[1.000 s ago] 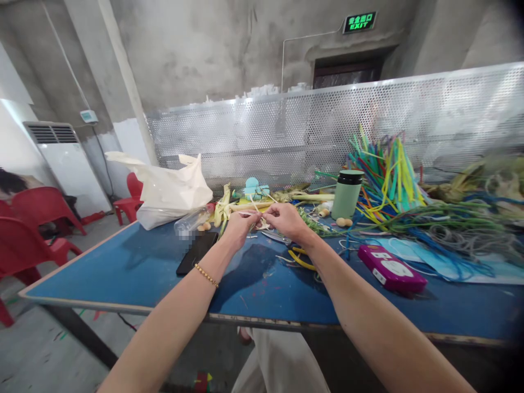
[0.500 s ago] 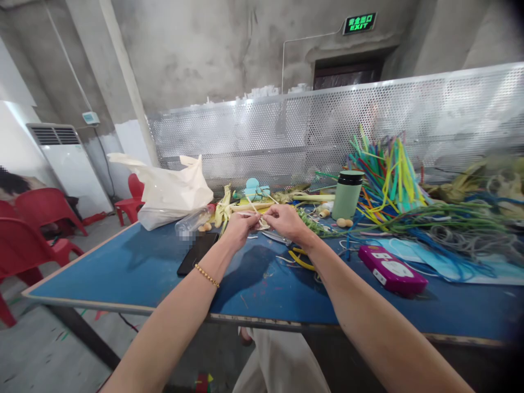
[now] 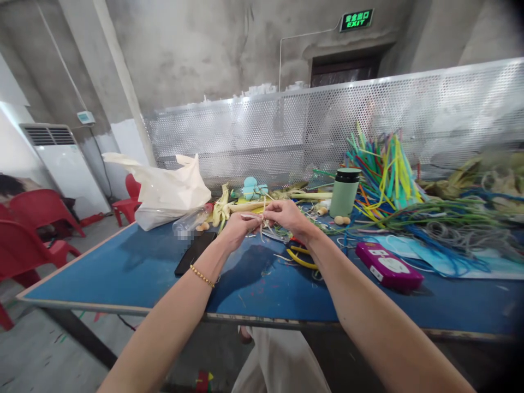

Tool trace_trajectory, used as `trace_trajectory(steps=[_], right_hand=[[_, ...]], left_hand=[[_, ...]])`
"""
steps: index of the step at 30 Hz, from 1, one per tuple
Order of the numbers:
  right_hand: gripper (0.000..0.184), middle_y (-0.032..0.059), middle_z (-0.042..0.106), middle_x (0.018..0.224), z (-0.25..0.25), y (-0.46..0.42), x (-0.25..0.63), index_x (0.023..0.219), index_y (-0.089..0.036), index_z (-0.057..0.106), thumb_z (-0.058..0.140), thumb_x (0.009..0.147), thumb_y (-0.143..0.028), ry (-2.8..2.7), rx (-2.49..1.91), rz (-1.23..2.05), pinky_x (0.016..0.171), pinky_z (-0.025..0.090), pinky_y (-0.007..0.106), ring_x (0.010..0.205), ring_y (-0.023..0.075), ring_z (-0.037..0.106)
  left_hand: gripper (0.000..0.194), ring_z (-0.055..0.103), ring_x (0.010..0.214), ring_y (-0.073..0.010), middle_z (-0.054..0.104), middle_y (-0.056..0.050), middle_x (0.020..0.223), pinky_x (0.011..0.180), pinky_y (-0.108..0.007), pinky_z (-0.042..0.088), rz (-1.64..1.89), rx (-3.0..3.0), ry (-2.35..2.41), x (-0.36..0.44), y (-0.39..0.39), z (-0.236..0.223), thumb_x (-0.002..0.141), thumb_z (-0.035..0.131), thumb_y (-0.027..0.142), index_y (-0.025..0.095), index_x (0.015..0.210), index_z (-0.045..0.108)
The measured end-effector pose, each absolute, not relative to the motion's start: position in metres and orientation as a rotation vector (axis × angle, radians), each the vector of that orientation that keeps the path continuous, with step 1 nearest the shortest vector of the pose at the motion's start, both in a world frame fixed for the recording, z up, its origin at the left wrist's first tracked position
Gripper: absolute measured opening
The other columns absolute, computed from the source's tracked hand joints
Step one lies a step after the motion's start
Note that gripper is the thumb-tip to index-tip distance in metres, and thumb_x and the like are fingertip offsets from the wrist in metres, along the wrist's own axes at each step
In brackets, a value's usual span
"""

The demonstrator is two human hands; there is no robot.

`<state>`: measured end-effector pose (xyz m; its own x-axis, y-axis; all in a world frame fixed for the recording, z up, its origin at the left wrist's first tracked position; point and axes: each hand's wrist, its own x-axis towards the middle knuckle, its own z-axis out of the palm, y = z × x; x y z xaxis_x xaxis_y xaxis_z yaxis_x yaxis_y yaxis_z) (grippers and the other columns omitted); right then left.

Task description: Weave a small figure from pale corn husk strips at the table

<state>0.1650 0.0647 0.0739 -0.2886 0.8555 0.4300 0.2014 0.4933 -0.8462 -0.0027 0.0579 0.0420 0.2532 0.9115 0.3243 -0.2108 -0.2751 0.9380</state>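
Observation:
My left hand (image 3: 237,228) is closed, thumb and fingers pinching a small bundle of pale strips (image 3: 262,219) that look like dried husk or straw. From the other side my right hand (image 3: 287,216) pinches the same strips, its fingertips close to those of the left. Thin loose ends stick out above and below the fingers. Both hands are raised slightly over the blue table (image 3: 254,284). Beneath the right wrist lies a tool with yellow handles (image 3: 302,258), partly hidden. How the strips are joined is too small to make out.
A black phone (image 3: 194,254) and a white plastic bag (image 3: 172,188) are at left. Pale husks (image 3: 223,204) lie behind my hands. To the right stand a green canister (image 3: 344,194), a purple box (image 3: 388,266), and bundles of coloured strips (image 3: 393,172) beside tangled cords (image 3: 450,218).
My fingers have shifted on the pale strips, and the right hand sits slightly higher. A strip that slanted up now hangs below the fingers. The whole view has moved slightly.

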Motion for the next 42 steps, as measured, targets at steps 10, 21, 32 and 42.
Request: trace_trajectory(steps=[10, 21, 32, 42], right_hand=[[0.006, -0.0021, 0.059, 0.051, 0.076, 0.056, 0.157, 0.063, -0.015, 0.06, 0.06, 0.068, -0.016, -1.712, -0.968, 0.827, 0.05, 0.038, 0.021, 0.049, 0.0096, 0.052], [0.013, -0.0024, 0.057, 0.046, 0.07, 0.06, 0.151, 0.053, -0.017, 0.057, 0.055, 0.066, -0.014, -1.669, -1.045, 0.682, 0.056, 0.041, 0.022, 0.049, 0.0107, 0.052], [0.015, -0.002, 0.058, 0.045, 0.066, 0.062, 0.146, 0.051, -0.018, 0.057, 0.054, 0.066, -0.016, -1.615, -1.05, 0.665, 0.057, 0.042, 0.023, 0.048, 0.0109, 0.052], [0.007, -0.0022, 0.058, 0.049, 0.07, 0.064, 0.155, 0.058, -0.016, 0.059, 0.059, 0.064, -0.019, -1.61, -0.994, 0.779, 0.054, 0.041, 0.022, 0.049, 0.01, 0.051]], left_hand=[[0.025, 0.052, 0.058, -0.012, 0.068, -0.007, 0.065, 0.057, -0.026, 0.036, 1.302, 1.359, 0.797, 0.001, 0.056, 0.043, 0.056, 0.086, 0.029, 0.011, 0.07, 0.076], [0.017, 0.052, 0.058, -0.0119, 0.066, -0.006, 0.062, 0.058, -0.026, 0.037, 1.449, 1.254, 0.853, 0.006, 0.059, 0.04, 0.053, 0.081, 0.02, 0.01, 0.066, 0.075], [0.011, 0.044, 0.052, -0.0087, 0.058, -0.002, 0.053, 0.052, -0.024, 0.03, 1.53, 1.182, 0.858, 0.012, 0.061, 0.036, 0.053, 0.077, 0.017, 0.011, 0.059, 0.07], [0.021, 0.059, 0.063, -0.0167, 0.07, -0.009, 0.067, 0.062, -0.029, 0.043, 1.316, 1.213, 0.724, 0.004, 0.059, 0.042, 0.057, 0.082, 0.029, 0.012, 0.069, 0.075]])
